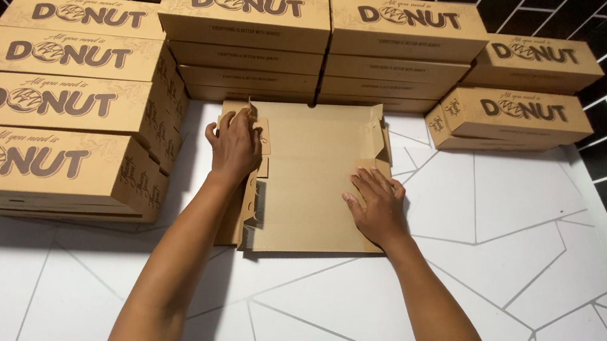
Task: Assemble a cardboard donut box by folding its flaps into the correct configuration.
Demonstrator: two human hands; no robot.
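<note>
A flat, unfolded brown cardboard box blank (310, 178) lies on the white table in the middle of the head view. My left hand (235, 143) grips the blank's left side flap, fingers curled over its edge and lifting it. My right hand (379, 205) presses flat, fingers spread, on the blank's right side near a small folded flap (372, 165).
Stacks of closed brown cardboard boxes stand on the left (63, 101), along the back (245, 43) (399, 52) and at the back right (517, 115). The white table top (501, 229) has thin grey lines. Dark tiled walls rise behind and at right.
</note>
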